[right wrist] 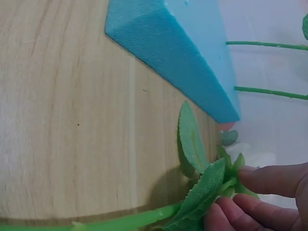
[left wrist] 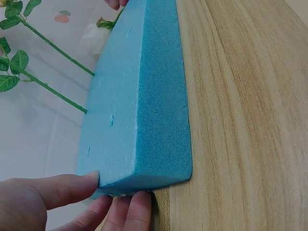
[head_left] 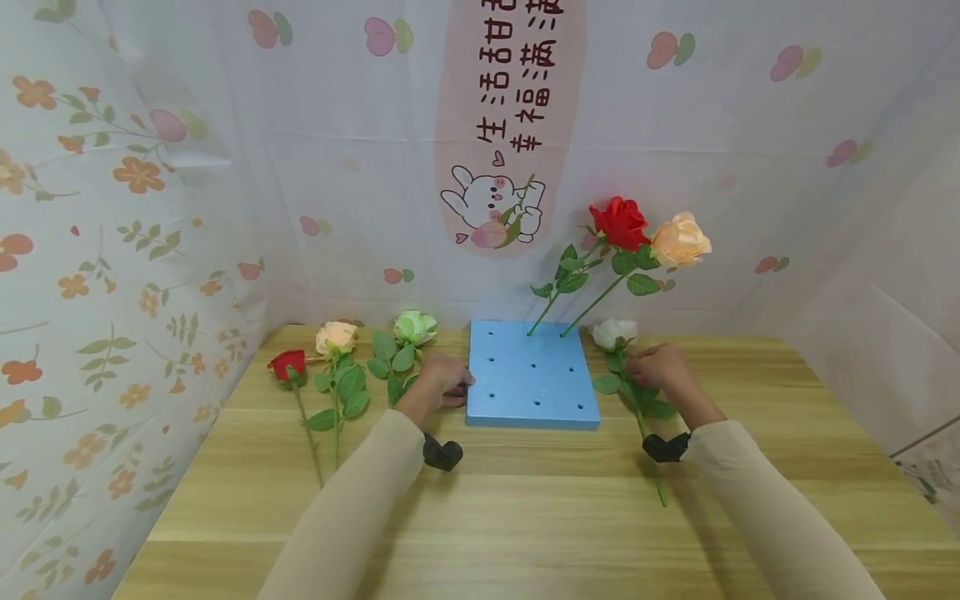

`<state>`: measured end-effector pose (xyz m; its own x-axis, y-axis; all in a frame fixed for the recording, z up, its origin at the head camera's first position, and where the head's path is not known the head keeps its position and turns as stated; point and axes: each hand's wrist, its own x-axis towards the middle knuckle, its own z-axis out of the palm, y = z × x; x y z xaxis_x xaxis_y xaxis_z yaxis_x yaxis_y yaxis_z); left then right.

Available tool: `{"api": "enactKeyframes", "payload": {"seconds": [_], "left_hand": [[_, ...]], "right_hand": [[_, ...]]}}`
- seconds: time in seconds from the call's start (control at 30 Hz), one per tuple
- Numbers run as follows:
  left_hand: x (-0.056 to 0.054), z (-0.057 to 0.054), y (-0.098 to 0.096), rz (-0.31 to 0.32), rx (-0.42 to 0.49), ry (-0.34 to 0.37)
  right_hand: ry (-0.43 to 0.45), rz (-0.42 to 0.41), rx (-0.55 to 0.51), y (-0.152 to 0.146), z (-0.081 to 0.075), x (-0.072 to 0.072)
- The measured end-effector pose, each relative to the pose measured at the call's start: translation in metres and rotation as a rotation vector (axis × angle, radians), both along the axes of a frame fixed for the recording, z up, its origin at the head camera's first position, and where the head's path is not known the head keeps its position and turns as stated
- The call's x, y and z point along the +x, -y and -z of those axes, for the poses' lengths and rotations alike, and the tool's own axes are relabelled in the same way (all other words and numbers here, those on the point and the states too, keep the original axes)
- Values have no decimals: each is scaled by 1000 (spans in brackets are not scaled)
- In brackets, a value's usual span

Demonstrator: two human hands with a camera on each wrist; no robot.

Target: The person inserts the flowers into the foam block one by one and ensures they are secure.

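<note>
A square blue foam block (head_left: 517, 379) with several small holes lies on the wooden table. At its left edge is my left hand (head_left: 442, 382); the thumb (left wrist: 72, 188) rests on the top edge while the other fingers are against the side. A red rose (head_left: 619, 223) and a peach rose (head_left: 681, 242) stand in the block's back right holes, leaning right. To the right of the block lies a white rose (head_left: 615, 333) on a green stem. My right hand (head_left: 663, 372) pinches it just below the head, among its leaves (right wrist: 204, 192).
Left of the block lie a red rose (head_left: 288, 365), a peach rose (head_left: 336, 338) and a pale green rose (head_left: 415, 327), heads toward the back. A patterned white cloth (head_left: 337, 167) hangs behind the table (head_left: 525, 517) and along its left side.
</note>
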<state>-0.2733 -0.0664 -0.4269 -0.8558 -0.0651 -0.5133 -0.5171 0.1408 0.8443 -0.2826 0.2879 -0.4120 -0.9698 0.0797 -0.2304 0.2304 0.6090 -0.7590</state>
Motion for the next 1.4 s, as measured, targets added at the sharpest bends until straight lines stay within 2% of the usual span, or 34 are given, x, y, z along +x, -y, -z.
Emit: {"api": "enactKeyframes", "payload": {"seconds": [0.23,0.43,0.67,1.0,1.4], "left_hand": [[2,0,2,12,4,-11],[5,-5,0,11,3,-12],[3,-2,0,7,4,-2],[4,-5,1,23,16,1],[5,-6,2,30,15,-3]], "right_hand": [[-12,-15,42,3,7,-2],[-16,-23,77,3,11,-3],[2,-38,104,4,10,-5],[14,-53,129,1,0,-3],[5,1,10,0,-24,9]]}}
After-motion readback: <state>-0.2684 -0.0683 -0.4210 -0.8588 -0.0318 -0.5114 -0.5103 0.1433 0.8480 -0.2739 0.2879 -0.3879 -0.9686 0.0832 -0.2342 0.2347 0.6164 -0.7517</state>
